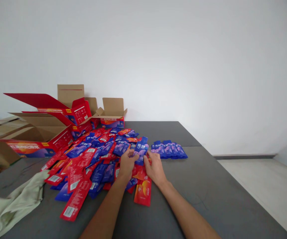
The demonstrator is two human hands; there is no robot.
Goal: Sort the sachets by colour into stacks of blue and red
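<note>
Blue packet could slip

In the head view, it may slide, because the left hand pinches only its lower left edge; whether the right hand, curved at the right edge, grips, I cannot tell. The packet lies between both hands, the mixed pile mostly to their left

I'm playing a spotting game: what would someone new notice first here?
Probably the big heap of red and blue packets on the dark table, mostly left of the picture's middle. Over its right side, one blue packet shows between the person's hands. Open red boxes stand at the back left.
</note>
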